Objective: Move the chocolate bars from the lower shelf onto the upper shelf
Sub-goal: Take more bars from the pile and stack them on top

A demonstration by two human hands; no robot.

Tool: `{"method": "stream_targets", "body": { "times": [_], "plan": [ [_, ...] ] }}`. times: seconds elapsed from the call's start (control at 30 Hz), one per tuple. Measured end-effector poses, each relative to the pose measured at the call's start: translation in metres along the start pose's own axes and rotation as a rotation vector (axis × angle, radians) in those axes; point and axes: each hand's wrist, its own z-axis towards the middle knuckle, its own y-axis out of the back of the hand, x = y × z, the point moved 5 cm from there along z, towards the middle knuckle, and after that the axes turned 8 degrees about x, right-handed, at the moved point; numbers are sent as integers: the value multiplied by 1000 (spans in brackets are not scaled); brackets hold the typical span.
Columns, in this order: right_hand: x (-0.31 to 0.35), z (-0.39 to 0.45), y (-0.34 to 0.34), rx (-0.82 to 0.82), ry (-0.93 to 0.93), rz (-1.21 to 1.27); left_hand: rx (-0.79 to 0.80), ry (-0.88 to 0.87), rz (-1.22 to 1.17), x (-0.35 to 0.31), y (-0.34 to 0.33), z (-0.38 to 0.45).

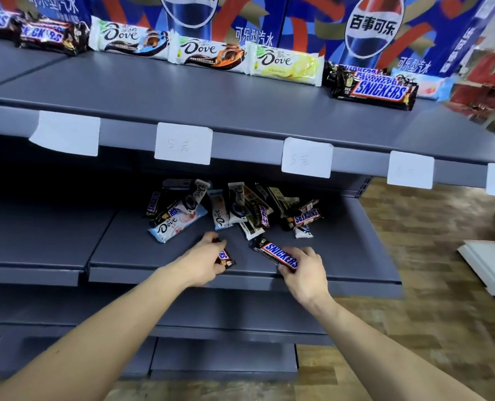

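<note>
In the head view, both hands reach onto the lower shelf point(341, 256), each curled round one Snickers bar: the left hand point(208, 260) grips a bar point(225, 257) mostly covered by its fingers, and the right hand point(304, 270) pinches the near end of a second bar point(278, 254) that lies slanted just behind the shelf's front edge. Behind them a loose pile of chocolate bars point(231, 209) sits mid-shelf, Dove and Snickers wrappers overlapping so the count cannot be told; its rear bars are lost in shadow under the upper shelf point(211, 91). On the upper shelf, three Dove bars point(211, 55) stand in a row, touching end to end, against the Pepsi cartons point(373, 33). A stack of Snickers bars point(376, 88) lies at their right, and more Snickers point(46, 34) lie at the left, the farthest cut off by the frame edge. Bare grey surface runs along the front of the upper shelf. Five white price tags point(184, 144) hang on its front lip, the rightmost cut off. The red packages point(486, 88) at far right are blurred.
</note>
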Motion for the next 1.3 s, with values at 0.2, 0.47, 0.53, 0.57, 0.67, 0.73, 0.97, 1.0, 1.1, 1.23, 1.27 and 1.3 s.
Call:
{"method": "stream_targets", "body": {
  "times": [0.2,0.47,0.53,0.57,0.67,0.73,0.97,1.0,1.1,1.23,1.27,1.3],
  "plan": [
    [-3,-14,11,-26,20,37,-119,83,39,-4,10,-9],
    [2,-33,42,-1,152,21,-398,-17,155,-49,10,-58],
    [6,-38,52,-4,189,20,-465,-49,215,-64,12,-71],
    [9,-41,58,-6,210,17,-490,-66,230,-71,13,-78],
    [18,-51,77,1,285,16,-537,-121,253,-91,17,-100],
    [25,-59,93,-4,349,32,-588,-156,275,-103,21,-116],
    [59,-94,169,-25,559,-37,-776,-200,301,-136,52,-169],
    [63,-99,181,-31,580,-51,-812,-209,297,-141,58,-177],
    [76,-114,215,-67,663,-92,-889,-245,310,-158,75,-198],
    [93,-127,255,-120,725,-88,-929,-262,346,-181,102,-221],
    [96,-129,263,-138,727,-88,-939,-259,353,-186,109,-226],
    [99,-129,269,-156,726,-85,-948,-254,361,-191,116,-229]
  ]
}}
